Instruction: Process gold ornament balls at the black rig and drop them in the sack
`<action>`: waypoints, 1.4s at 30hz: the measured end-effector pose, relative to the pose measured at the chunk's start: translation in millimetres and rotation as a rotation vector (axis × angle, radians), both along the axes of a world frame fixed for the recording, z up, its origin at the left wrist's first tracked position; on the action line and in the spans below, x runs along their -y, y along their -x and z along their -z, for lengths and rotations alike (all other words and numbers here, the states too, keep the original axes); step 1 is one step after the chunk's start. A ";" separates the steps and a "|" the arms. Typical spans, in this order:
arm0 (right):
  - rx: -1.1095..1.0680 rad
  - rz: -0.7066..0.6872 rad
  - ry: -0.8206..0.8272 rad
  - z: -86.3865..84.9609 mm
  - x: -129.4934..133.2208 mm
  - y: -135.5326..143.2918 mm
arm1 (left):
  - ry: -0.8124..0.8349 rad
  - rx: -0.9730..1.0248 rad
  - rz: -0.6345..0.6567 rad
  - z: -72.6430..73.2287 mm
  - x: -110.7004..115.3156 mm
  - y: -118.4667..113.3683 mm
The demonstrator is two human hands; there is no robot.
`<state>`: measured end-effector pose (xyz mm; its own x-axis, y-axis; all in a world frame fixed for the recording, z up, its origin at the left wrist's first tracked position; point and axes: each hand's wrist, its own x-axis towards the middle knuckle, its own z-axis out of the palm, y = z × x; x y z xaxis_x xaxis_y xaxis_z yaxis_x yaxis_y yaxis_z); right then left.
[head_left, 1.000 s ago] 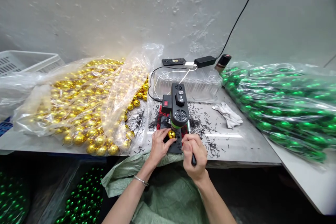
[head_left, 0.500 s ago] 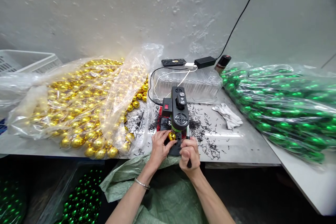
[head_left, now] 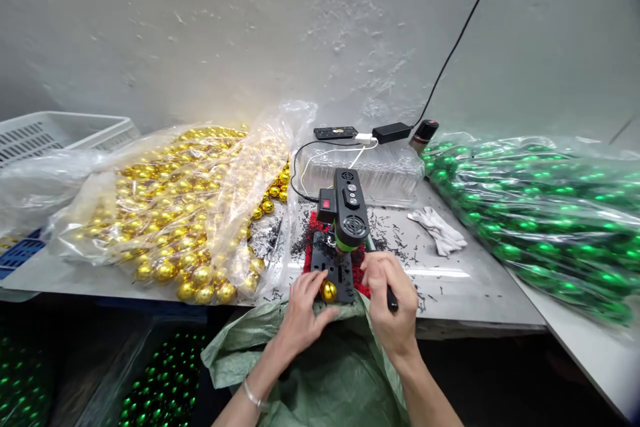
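Observation:
A gold ball (head_left: 329, 291) rests at the front of the black base plate (head_left: 345, 273), between the spread thumb and fingers of my left hand (head_left: 303, 313). Above the back of that plate stands a black drill-like device (head_left: 351, 207) with a red switch on its side box. My right hand (head_left: 391, 300) is wrapped round the black-ended lever (head_left: 392, 299) at the device's right side. A red mat (head_left: 361, 280) lies under the plate. Green sheeting (head_left: 340, 367) hangs below the table edge under my hands.
A clear bag of gold balls (head_left: 175, 193) lies on the left, a bag of green balls (head_left: 540, 213) on the right. Behind the device are a clear plastic box (head_left: 390, 177) and cables. A white glove (head_left: 439, 230) and black scraps lie on the table; a white crate (head_left: 75, 127) stands far left.
The gold ball has come forward from under the device's head, and the left hand has opened around it. The right hand has moved right and slightly down with the lever. The view has shifted slightly.

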<state>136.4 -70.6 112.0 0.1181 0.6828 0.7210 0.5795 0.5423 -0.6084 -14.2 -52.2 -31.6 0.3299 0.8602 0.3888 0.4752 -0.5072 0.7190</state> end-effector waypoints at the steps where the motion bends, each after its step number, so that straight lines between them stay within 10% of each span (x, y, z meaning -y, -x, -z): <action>1: 0.003 -0.001 -0.006 2.0 -0.2 -0.2 | -0.007 -0.027 0.016 -2.6 1.3 8.2; 8: 0.019 0.010 -0.074 26.7 -1.7 1.1 | 0.135 -0.320 -0.481 -59.3 -115.8 55.1; 14: 0.030 0.027 -0.091 30.8 -1.9 1.0 | 0.264 -0.413 -0.539 -68.4 -181.5 68.9; 20: 0.034 0.020 -0.098 33.1 -2.2 0.3 | 0.304 -0.361 -0.519 -67.9 -167.6 74.3; 29: 0.055 0.014 -0.106 28.4 -2.9 -0.6 | 0.794 0.762 -0.124 -52.9 -85.9 41.6; 34: 0.074 0.019 -0.096 26.8 -2.6 -1.7 | 0.764 0.603 -0.129 -25.6 -60.9 -1.5; 42: 0.099 0.016 -0.112 26.3 -1.6 -1.5 | 0.271 0.123 -0.182 -12.3 -47.0 -23.2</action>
